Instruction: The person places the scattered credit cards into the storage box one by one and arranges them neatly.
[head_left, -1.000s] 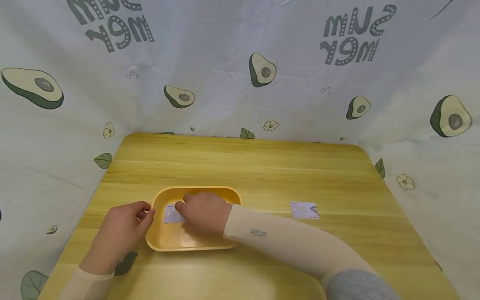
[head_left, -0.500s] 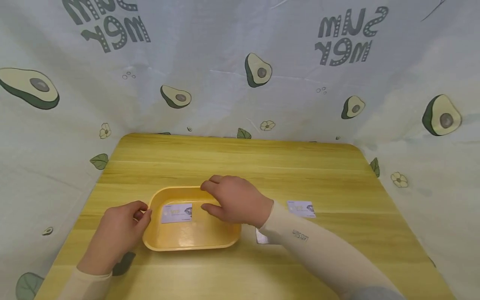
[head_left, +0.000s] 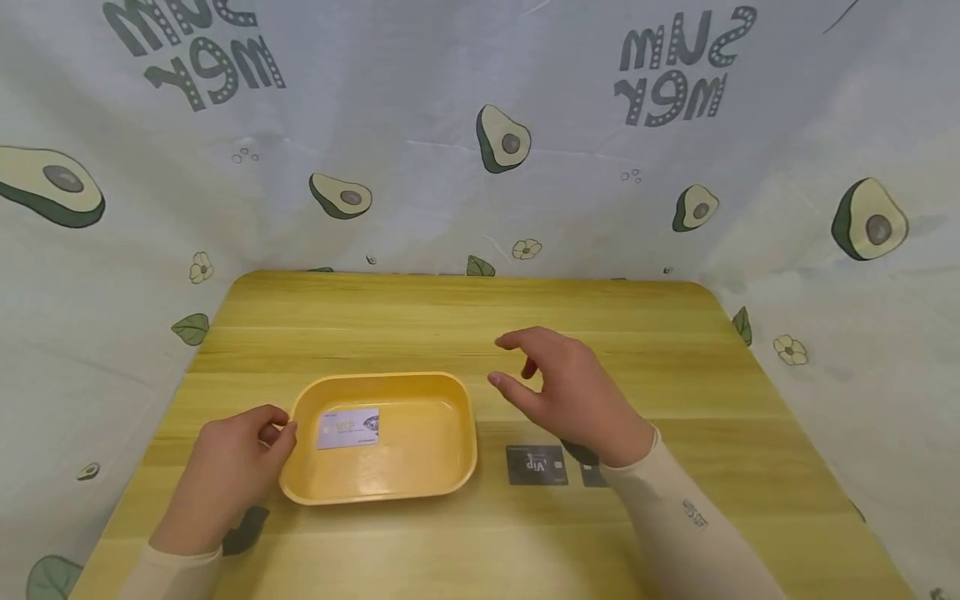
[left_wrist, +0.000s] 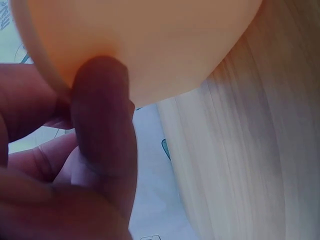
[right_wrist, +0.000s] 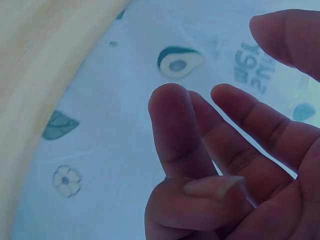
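A yellow plastic tray (head_left: 378,497) stands on the table, left of the middle. Its left rim is pinched between thumb and fingers of my left hand (head_left: 234,467); the left wrist view has the thumb (left_wrist: 102,100) pressed against the tray's outer wall. Inside, towards the left end, lies a white VIP card (head_left: 348,427). My right hand (head_left: 573,392) hovers over the table right of the tray, fingers spread and bent, holding nothing. Below it a dark VIP card (head_left: 537,465) lies flat. A second dark card (head_left: 593,476) is partly covered by the right wrist.
The wooden table (head_left: 480,325) has rounded far corners. Behind and around it hangs a pale cloth (head_left: 420,83) printed with avocados, leaves, flowers and mirrored lettering.
My right hand has left the tray, moving right and uncovering the white card inside. Dark cards now show on the table; the hand hides the white card there. The left hand keeps its grip.
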